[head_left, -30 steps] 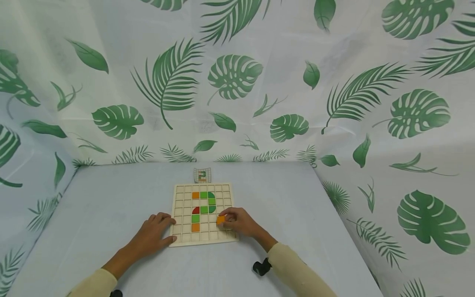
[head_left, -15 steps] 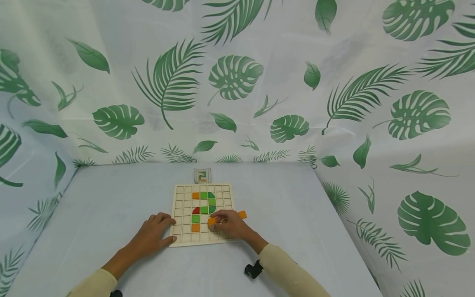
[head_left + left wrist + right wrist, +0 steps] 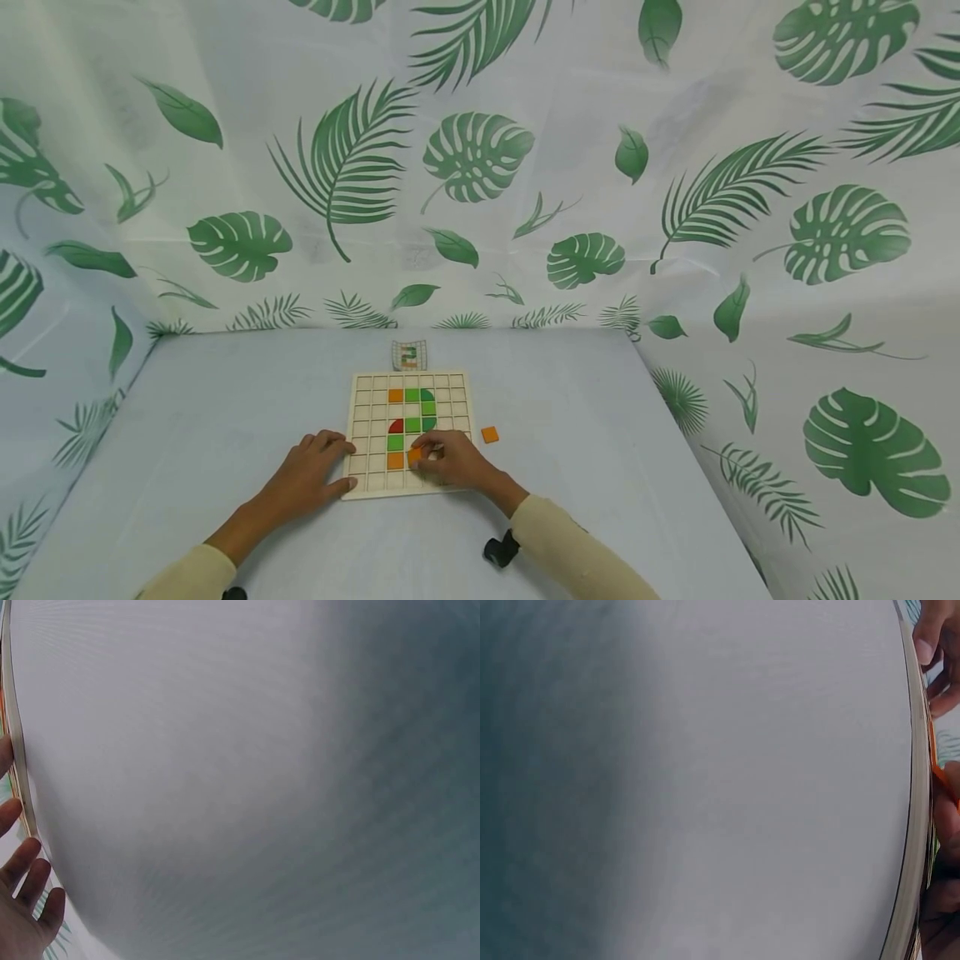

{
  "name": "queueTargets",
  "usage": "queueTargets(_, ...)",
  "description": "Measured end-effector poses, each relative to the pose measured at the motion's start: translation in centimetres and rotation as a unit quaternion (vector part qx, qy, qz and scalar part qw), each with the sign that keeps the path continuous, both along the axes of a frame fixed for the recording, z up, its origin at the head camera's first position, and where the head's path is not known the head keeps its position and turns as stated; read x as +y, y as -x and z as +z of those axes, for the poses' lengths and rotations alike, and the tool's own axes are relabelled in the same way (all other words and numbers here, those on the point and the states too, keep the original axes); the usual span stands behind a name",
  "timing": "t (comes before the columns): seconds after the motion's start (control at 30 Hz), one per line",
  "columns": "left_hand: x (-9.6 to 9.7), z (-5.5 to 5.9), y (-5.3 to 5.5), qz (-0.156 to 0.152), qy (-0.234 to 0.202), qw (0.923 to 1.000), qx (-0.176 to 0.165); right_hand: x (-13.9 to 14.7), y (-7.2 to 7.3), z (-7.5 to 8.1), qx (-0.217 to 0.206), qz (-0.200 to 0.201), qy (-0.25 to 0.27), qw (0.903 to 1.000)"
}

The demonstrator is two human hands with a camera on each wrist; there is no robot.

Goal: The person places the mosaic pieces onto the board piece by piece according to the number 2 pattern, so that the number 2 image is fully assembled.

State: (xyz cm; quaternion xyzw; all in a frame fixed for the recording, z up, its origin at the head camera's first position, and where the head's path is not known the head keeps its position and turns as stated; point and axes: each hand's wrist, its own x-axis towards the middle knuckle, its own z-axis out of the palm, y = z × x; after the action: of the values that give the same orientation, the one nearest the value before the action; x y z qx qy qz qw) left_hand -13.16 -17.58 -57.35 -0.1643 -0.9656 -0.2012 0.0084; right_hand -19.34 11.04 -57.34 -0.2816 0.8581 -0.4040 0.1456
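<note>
A pale wooden grid board (image 3: 367,482) lies on the table in the head view, with orange, green and red tiles set in its cells. My right hand (image 3: 453,461) pinches an orange square tile (image 3: 414,457) over the lower rows, just right of an orange tile (image 3: 395,461) lying in a cell. At the board's left edge, my left hand (image 3: 306,471) rests with its fingers and thumb spread against the rim. The left wrist view catches only fingers (image 3: 34,885) at its border. In the right wrist view the pinched tile shows as an orange sliver, partly hidden by fingers.
One loose orange tile (image 3: 490,434) lies on the table right of the board. Behind the board stands a small patterned card (image 3: 408,356) showing a similar coloured figure. A leaf-printed cloth (image 3: 480,250) walls the back and sides of the white table (image 3: 600,467).
My right hand has moved left across the board with the orange tile, toward the lower orange tile. The loose orange tile has come into view behind it. My left hand has stayed put.
</note>
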Motion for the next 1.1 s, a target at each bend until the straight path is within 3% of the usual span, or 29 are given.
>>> queueTargets(0.47, -0.08, -0.27, 0.04, -0.004, -0.005, 0.9999, 0.015, -0.49, -0.16, 0.35, 0.064, 0.003, -0.059, 0.9962)
queueTargets(1.1, 0.03, -0.12, -0.07, -0.004, -0.004, 0.9999, 0.014, -0.19, 0.16, 0.39, 0.065, 0.022, -0.064, 0.9956)
